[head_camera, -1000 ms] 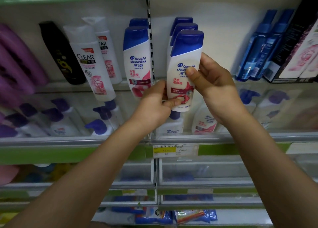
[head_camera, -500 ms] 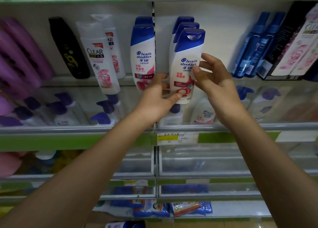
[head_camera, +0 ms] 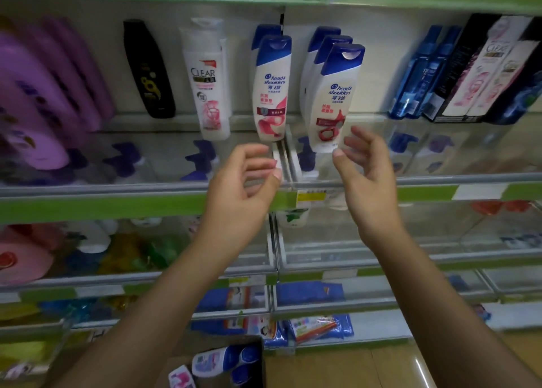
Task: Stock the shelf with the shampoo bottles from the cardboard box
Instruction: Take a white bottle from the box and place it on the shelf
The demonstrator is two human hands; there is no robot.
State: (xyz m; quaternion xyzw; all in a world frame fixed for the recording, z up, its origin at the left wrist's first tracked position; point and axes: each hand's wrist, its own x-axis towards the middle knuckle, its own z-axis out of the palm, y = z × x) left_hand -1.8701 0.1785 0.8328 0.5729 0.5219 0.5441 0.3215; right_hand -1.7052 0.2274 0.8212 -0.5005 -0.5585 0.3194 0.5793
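Observation:
A white shampoo bottle (head_camera: 334, 100) with a blue cap stands at the front of a row of like bottles on the shelf (head_camera: 117, 186). A second row, led by another white and blue bottle (head_camera: 271, 88), stands to its left. My left hand (head_camera: 243, 188) hangs below that second row, fingers loosely curled, holding nothing. My right hand (head_camera: 366, 173) is just below and right of the front bottle, fingers spread and apart from it. At the bottom, the cardboard box (head_camera: 255, 367) holds more blue-capped bottles (head_camera: 223, 361).
A Clear bottle (head_camera: 208, 85) and a black bottle (head_camera: 148, 71) stand left of the rows, purple bottles (head_camera: 38, 100) further left. Blue spray bottles (head_camera: 416, 74) and boxed products (head_camera: 481, 71) fill the right. Lower shelves with clear dividers (head_camera: 272, 241) hold packets.
Both hands have let go of the front bottle and drawn back and down from it. The bottle now stands alone on the shelf. The view has tipped down, showing the box.

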